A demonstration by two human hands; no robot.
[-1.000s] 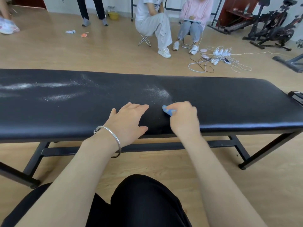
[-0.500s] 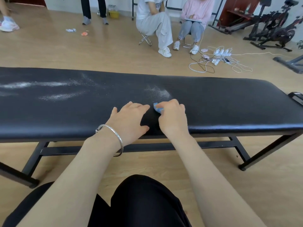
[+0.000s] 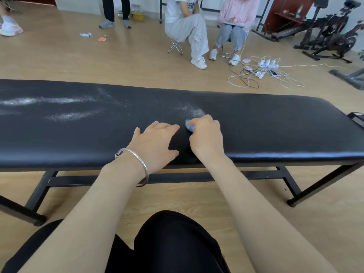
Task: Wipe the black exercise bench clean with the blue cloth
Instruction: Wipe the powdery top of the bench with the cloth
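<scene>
Centrally, my right hand [image 3: 206, 138] curls around the blue cloth [image 3: 189, 125], pressing it on the black surface [image 3: 275, 125] just below a white powder patch [image 3: 189, 110]. My left hand [image 3: 155, 142] rests flat beside it, fingers spread, holding nothing. Further powder streaks [image 3: 65, 116] cross the surface at frame left.

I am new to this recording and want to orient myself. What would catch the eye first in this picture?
The long black exercise bench fills the middle of the view, and white powder streaks lie across its left half. Near its centre the right hand grips the blue cloth against the padding, while the left hand, with a silver bracelet on the wrist, rests flat beside it.
</scene>
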